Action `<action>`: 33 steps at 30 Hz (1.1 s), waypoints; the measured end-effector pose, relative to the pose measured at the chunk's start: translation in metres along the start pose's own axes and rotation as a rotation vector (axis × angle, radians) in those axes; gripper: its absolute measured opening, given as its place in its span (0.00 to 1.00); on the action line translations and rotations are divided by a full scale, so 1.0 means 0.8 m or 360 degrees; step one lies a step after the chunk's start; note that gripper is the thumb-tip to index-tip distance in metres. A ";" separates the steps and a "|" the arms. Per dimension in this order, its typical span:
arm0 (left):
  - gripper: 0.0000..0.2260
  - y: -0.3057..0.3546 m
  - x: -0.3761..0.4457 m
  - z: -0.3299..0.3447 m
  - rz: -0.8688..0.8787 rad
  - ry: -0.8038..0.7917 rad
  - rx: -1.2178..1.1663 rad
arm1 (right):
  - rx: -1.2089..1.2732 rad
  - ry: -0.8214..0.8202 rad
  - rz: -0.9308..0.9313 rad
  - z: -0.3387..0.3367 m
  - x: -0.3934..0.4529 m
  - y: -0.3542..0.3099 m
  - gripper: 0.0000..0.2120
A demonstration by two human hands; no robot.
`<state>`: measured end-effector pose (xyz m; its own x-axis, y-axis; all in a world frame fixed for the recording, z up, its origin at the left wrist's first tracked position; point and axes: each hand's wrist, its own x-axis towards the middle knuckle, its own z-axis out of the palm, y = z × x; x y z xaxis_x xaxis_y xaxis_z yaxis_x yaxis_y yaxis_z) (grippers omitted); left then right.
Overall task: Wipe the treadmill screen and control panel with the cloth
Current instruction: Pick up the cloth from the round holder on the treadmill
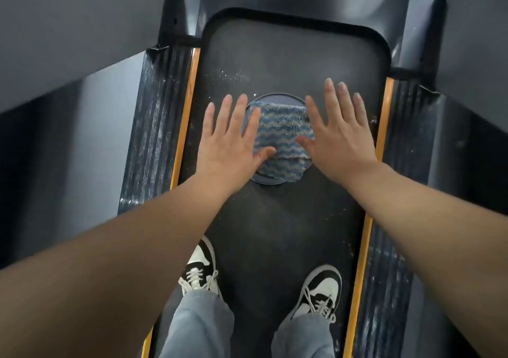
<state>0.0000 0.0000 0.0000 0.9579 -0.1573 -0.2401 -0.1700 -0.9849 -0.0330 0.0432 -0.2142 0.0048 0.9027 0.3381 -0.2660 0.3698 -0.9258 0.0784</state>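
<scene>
Blue and grey in wavy stripes, the cloth [283, 140] lies on a dark round plate [277, 180] that sits in the middle of the treadmill belt [288, 55], seen from the head camera looking straight down. The cloth covers most of the plate, leaving its far and near rims bare. Both hands are held out flat with fingers spread, palms down, gripping nothing. The left hand [233, 148] is at the cloth's left edge, its thumb lying over the cloth's lower left part. The right hand [339, 140] is at the cloth's right edge, its thumb reaching over the cloth from that side. Whether the palms press on the belt or hover above it cannot be told. Pale specks dot the belt around the plate. Orange strips [185, 121] run along both sides of the belt, with ribbed dark side rails [154, 126] beyond them. Nearer the camera, two black-and-white sneakers [199, 268] stand on the belt below grey trouser legs [198, 330]. The treadmill's screen and control panel cannot be made out from this angle.
</scene>
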 end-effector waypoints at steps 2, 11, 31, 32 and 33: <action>0.32 0.001 0.030 0.011 -0.0024 0.0002 0.0047 | -0.0030 0.0009 0.0023 0.008 0.023 0.002 0.33; 0.22 -0.011 0.068 0.032 0.0092 0.0230 0.0062 | 0.0098 0.0201 -0.0105 0.040 0.038 0.010 0.21; 0.10 -0.009 0.039 0.038 0.0218 0.0554 0.0076 | 0.0201 0.0247 -0.0068 0.032 0.011 0.000 0.22; 0.10 -0.010 0.039 0.038 0.0238 0.0575 0.0093 | 0.0181 0.0229 -0.0101 0.031 0.013 -0.001 0.20; 0.09 -0.011 0.039 0.037 0.0260 0.0602 0.0093 | 0.0166 0.0244 -0.0132 0.030 0.014 -0.001 0.17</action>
<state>0.0244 0.0061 -0.0361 0.9329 -0.3374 0.1261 -0.3292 -0.9407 -0.0818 0.0475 -0.2142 -0.0214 0.8960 0.4283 -0.1176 0.4267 -0.9035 -0.0395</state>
